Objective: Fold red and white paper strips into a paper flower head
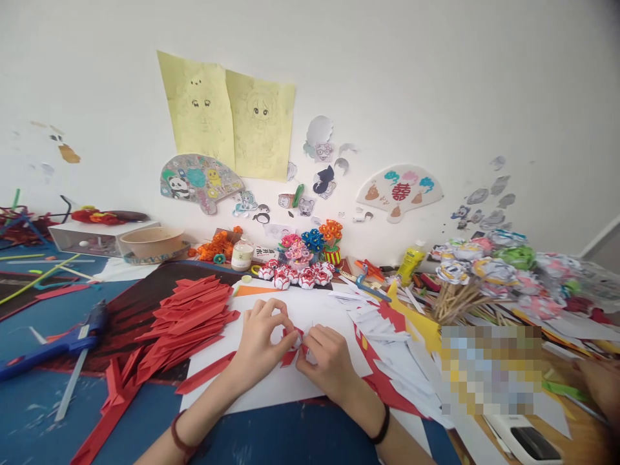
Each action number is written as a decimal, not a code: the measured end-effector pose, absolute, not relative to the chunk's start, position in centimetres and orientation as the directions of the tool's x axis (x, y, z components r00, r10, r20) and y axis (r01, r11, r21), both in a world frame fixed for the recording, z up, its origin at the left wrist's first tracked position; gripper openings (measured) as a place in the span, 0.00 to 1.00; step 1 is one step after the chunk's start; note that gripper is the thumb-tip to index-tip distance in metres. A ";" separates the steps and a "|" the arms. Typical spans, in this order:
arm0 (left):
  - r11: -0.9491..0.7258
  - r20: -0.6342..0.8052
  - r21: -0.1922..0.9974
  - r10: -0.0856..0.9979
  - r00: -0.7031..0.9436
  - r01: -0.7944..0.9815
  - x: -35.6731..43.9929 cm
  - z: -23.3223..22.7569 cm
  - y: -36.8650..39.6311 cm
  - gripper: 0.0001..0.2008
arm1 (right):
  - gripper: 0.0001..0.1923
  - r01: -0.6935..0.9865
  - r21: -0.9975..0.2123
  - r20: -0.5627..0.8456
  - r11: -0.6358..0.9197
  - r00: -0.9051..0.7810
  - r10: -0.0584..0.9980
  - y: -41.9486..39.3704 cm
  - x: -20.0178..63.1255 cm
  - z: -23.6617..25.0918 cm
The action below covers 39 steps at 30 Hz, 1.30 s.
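Above a white paper sheet (252, 397), my left hand (261, 336) pinches a small red-and-white folded paper piece (289, 355) between thumb and forefinger. My right hand (332, 361) is closed on the same piece from the other side, its fingertips pressed together. Fingers hide much of the piece. To the left lies a heap of red folded paper strips (194, 323). White folded paper strips (397, 349) spread over red paper on the right. Behind my hands sit several finished red-and-white paper flowers (306, 278).
A blue glue gun (82, 336) lies at the left. Paper flowers on sticks (489, 265) stand at the right, near a yellow bottle (411, 263) and a yellow paper star (416, 316). Another person's hand (600, 387) shows at the right edge. Fans and drawings hang on the wall.
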<state>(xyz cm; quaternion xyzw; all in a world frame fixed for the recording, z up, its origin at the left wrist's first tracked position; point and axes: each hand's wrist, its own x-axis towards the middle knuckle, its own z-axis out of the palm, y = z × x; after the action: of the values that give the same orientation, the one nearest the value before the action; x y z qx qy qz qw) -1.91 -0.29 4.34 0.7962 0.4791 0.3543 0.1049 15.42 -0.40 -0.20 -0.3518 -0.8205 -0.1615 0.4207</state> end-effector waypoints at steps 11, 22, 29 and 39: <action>-0.497 0.461 0.487 0.845 0.272 0.718 -2.1 4.5 -0.1 0.09 | 0.11 0.700 -0.173 0.812 0.693 -0.297 0.503 -0.5 15.2 -0.3; -0.521 0.480 0.531 0.835 0.269 0.668 -2.4 3.5 1.1 0.10 | 0.10 0.715 -0.214 0.765 0.666 -0.301 0.569 -0.2 15.6 -0.3; -0.588 0.503 0.545 0.800 0.328 0.598 -3.5 3.0 1.8 0.14 | 0.11 0.627 -0.488 0.613 0.607 -0.249 0.750 1.3 16.9 -0.5; -0.604 0.494 0.316 0.763 0.417 0.732 -2.9 1.5 1.5 0.23 | 0.17 0.486 -0.603 0.540 0.632 -0.335 0.772 1.9 17.3 -0.3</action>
<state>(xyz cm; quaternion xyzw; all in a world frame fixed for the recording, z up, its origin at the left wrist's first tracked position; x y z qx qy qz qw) -2.91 1.54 1.46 0.8413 0.4442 0.3069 0.0257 17.25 1.89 -0.30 -0.3936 -0.7991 0.1700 0.4214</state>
